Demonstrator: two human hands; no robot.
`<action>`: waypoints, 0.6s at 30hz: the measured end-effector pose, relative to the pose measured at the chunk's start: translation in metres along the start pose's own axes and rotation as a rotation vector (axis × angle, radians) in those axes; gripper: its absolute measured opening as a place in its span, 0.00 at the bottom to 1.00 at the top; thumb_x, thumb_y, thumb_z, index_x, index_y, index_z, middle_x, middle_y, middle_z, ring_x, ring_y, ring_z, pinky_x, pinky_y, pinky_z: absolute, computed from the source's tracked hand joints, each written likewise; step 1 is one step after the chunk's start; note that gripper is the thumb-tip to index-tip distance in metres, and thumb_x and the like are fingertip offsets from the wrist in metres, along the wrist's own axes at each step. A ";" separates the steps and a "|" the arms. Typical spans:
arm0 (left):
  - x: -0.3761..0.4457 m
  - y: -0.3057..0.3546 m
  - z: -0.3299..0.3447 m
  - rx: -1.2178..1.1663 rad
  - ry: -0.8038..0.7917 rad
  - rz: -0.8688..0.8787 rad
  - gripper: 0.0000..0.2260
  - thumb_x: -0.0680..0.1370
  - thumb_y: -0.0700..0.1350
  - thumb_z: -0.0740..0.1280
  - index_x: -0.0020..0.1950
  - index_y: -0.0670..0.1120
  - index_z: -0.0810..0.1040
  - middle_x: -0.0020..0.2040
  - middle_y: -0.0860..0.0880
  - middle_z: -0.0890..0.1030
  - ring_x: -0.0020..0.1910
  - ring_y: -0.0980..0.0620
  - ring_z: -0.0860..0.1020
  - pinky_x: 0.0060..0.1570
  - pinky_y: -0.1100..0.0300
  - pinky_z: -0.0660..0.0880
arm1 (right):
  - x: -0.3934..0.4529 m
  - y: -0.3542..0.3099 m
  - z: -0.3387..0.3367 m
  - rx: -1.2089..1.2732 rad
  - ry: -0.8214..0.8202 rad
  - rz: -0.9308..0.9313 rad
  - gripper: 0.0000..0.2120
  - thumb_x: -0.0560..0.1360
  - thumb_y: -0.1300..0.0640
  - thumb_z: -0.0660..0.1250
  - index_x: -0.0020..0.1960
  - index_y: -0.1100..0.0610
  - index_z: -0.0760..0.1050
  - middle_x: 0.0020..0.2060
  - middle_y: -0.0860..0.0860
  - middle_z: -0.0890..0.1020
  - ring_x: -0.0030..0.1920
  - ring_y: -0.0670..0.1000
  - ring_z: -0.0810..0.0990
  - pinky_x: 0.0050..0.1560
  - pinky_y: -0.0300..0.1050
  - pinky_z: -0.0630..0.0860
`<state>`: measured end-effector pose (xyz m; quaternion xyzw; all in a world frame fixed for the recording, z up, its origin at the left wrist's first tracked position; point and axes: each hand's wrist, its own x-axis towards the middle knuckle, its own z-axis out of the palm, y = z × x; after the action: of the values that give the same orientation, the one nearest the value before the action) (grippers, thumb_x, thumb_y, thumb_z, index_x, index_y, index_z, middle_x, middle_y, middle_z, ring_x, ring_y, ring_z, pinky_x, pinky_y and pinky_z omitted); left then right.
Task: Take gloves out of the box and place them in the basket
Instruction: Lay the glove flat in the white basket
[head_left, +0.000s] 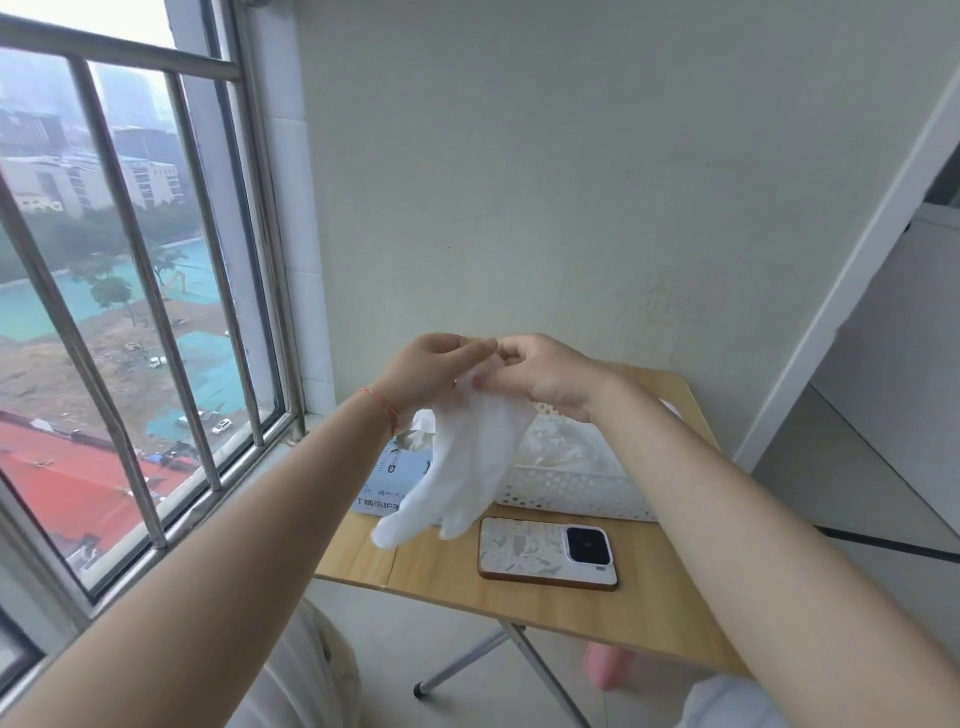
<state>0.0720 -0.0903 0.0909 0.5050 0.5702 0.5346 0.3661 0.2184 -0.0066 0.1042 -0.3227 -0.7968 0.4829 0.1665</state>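
nearest to me, a phone (548, 552) is lying face down on the front of the wooden desk (519, 605), and the fingertips of the white glove (462, 467) are dangling just above the desk's surface beside it. i'm holding that glove up by its cuff: my left hand (431, 371) is pinching one side of the cuff with thumb and fingers, and my right hand (545, 374) is curling round the other side, the two hands almost touching above the desk. the glove is hanging limp between them, clear of both containers, so i'm judging it as out of the box but not yet delivered. behind the hanging glove on the left, the blue glove box (397, 480) is sitting with another glove (422, 428) sticking up out of its opening; to the right, the white perforated basket (571, 501) is already holding crumpled pale material, which i'm taking for gloves. the risks i'm seeing: the glove is thin and floppy, so if i'm letting go too early or off to one side it could drape over the basket rim or fall on the phone; a swing of the trailing fingers could also snag the glove poking from the box and drag it out.
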 end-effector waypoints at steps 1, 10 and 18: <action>-0.001 -0.002 -0.002 -0.013 -0.023 -0.022 0.10 0.78 0.50 0.69 0.41 0.47 0.83 0.33 0.51 0.79 0.28 0.56 0.75 0.29 0.67 0.70 | -0.001 0.001 -0.001 -0.002 0.036 0.004 0.13 0.72 0.53 0.74 0.52 0.59 0.78 0.44 0.52 0.81 0.45 0.48 0.79 0.47 0.43 0.73; 0.001 -0.028 -0.015 -0.014 -0.048 -0.132 0.04 0.77 0.43 0.71 0.46 0.44 0.79 0.35 0.51 0.78 0.31 0.56 0.75 0.32 0.65 0.72 | 0.001 0.001 -0.002 -0.041 0.245 0.117 0.07 0.73 0.59 0.61 0.39 0.62 0.74 0.35 0.54 0.70 0.37 0.53 0.67 0.38 0.47 0.62; 0.002 -0.041 -0.010 -0.077 -0.129 -0.160 0.07 0.76 0.48 0.73 0.45 0.46 0.79 0.41 0.47 0.80 0.40 0.48 0.79 0.41 0.55 0.75 | 0.009 -0.001 0.007 -0.253 0.425 -0.011 0.12 0.79 0.51 0.63 0.42 0.58 0.75 0.31 0.48 0.71 0.32 0.47 0.68 0.32 0.41 0.64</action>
<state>0.0539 -0.0872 0.0524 0.4768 0.5632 0.4915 0.4625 0.2072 -0.0055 0.1008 -0.4308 -0.7998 0.2999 0.2913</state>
